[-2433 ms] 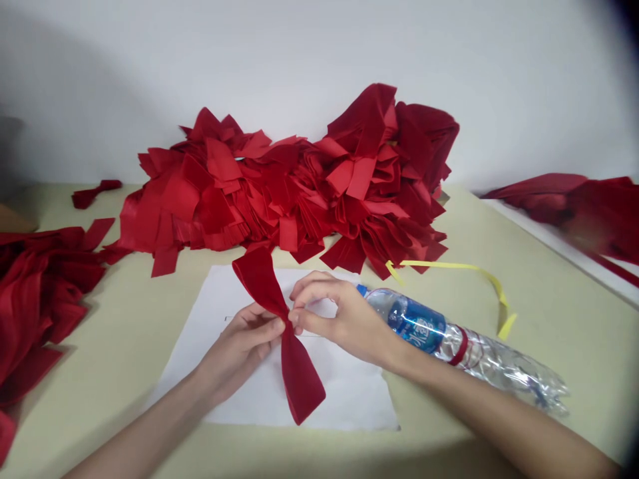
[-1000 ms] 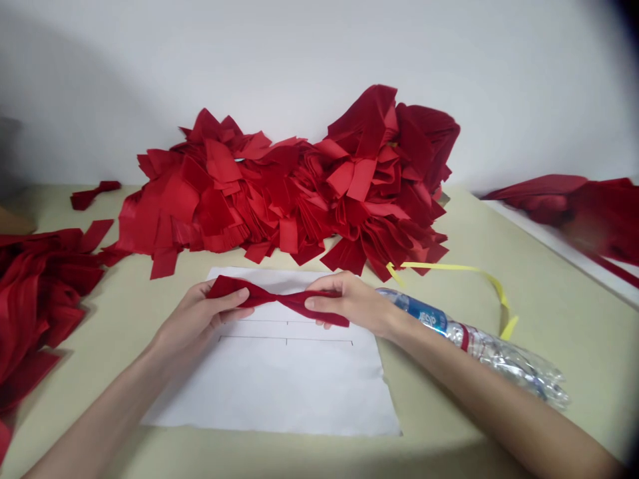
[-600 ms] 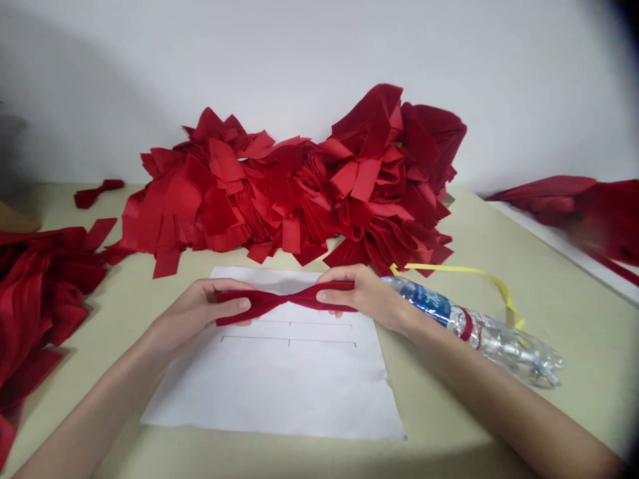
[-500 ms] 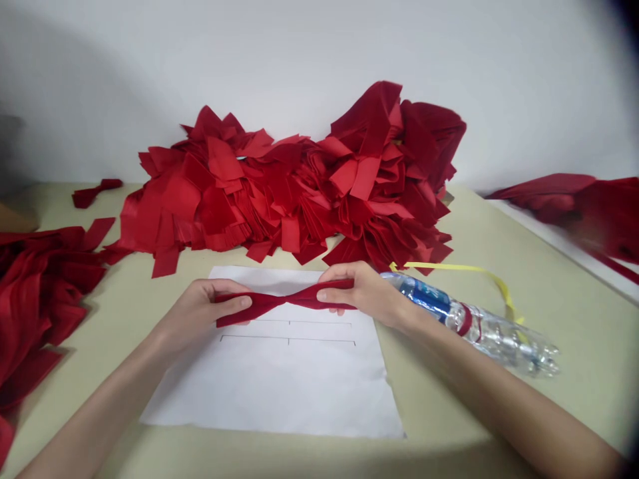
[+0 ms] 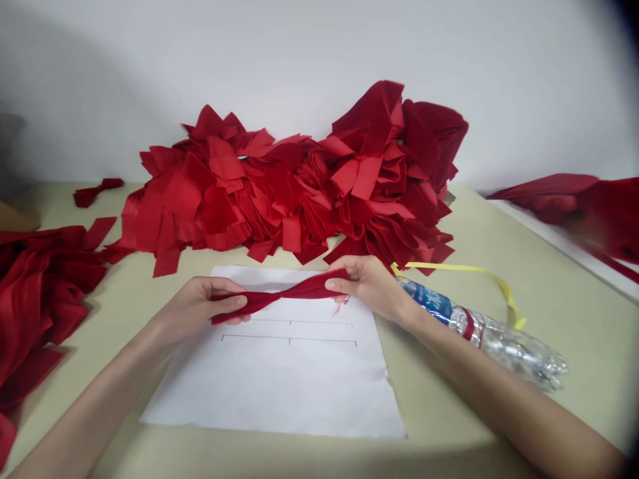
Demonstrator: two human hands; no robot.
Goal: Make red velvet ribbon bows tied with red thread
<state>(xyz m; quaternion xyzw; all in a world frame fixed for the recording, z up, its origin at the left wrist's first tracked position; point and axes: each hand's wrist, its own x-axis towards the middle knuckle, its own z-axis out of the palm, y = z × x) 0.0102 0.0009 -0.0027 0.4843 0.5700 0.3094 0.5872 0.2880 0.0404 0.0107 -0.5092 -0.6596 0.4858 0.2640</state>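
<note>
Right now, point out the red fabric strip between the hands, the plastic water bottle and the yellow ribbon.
red fabric strip (image 5: 282, 297): head view, on its narrow twisted middle.
plastic water bottle (image 5: 504, 349): head view, on its crumpled clear body.
yellow ribbon (image 5: 464, 268): head view, on the stretch running beside the red pile.

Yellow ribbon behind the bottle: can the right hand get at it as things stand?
Probably yes. The yellow ribbon starts just past the right hand, and the bottle lies on the near side, leaving the way free. But that hand is pinching the red strip, so it would likely need to release first.
</note>
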